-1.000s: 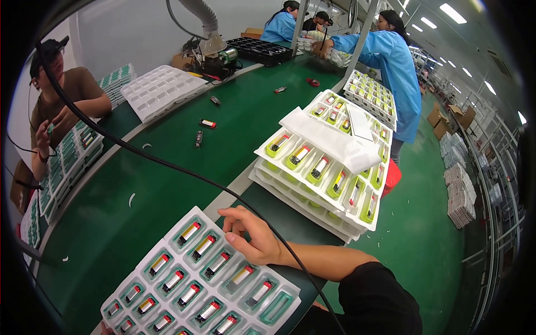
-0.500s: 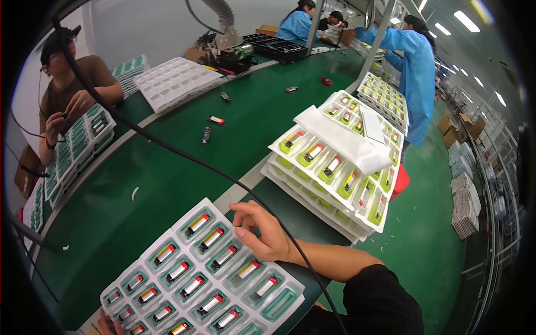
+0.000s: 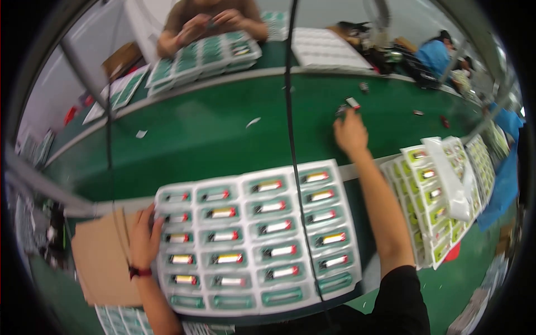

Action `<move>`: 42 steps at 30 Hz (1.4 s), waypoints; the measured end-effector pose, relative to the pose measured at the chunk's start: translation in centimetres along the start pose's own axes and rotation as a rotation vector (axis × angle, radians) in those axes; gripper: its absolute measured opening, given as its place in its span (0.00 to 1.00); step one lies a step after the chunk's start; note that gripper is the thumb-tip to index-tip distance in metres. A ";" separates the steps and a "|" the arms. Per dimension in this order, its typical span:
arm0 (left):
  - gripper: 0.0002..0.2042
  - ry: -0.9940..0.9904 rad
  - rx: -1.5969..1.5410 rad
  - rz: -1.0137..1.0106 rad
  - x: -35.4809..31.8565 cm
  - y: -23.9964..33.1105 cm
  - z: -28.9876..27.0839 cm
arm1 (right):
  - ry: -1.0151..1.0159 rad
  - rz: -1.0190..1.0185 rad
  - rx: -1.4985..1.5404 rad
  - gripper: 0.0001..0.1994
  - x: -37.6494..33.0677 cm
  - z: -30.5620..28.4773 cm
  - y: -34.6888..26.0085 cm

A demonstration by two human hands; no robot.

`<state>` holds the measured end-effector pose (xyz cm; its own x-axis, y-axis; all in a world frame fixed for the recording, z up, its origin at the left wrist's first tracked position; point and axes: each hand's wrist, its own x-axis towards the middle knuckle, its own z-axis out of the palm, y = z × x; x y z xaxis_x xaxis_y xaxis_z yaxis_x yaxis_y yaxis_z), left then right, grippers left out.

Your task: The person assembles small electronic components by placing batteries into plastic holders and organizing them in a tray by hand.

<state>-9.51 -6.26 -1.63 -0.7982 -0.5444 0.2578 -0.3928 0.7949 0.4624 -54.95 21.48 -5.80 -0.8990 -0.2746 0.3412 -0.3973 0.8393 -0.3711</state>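
A white tray point(image 3: 254, 234) with greenish wells lies in front of me. Most wells hold a small battery point(image 3: 280, 250) with a red end and dark wiring; the near row's wells are bare. My left hand point(image 3: 145, 240) rests open against the tray's left edge, thumb and fingers apart. Out over the green belt point(image 3: 223, 139) stretches my right arm. The fingertips of my right hand point(image 3: 352, 134) are at a red-ended battery point(image 3: 353, 103) and a darker small piece point(image 3: 340, 111). Blur hides whether the fingers grip either one.
Stacked trays with yellow-green wells point(image 3: 416, 206) stand at right, a white sheet point(image 3: 449, 178) across them. Brown cardboard point(image 3: 103, 257) lies left. A black cable point(image 3: 290, 100) hangs across the view. Opposite, a person works over green-welled trays point(image 3: 206, 58). Loose pieces point(image 3: 364, 87) lie on the belt.
My right hand has gone from beside the tray out to the small pieces on the belt. The view has swung left, and my left hand now shows fully.
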 end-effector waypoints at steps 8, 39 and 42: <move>0.08 0.152 0.038 0.138 -0.4 1.2 -3.3 | -0.212 -0.265 -0.403 0.19 6.1 1.3 1.5; 0.13 0.005 -2.030 0.169 -5.1 5.1 -3.3 | -1.025 -0.759 1.010 0.22 -33.2 -17.8 -14.9; 0.20 -0.069 -1.892 0.106 -2.3 6.9 -3.4 | -0.894 -0.712 1.044 0.22 -30.2 -16.8 -13.8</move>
<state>-8.86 -0.49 3.83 -0.8151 -0.4715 0.3365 0.5621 -0.5035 0.6561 -19.18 26.09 3.55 -0.1368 -0.9626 0.2340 -0.3819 -0.1667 -0.9090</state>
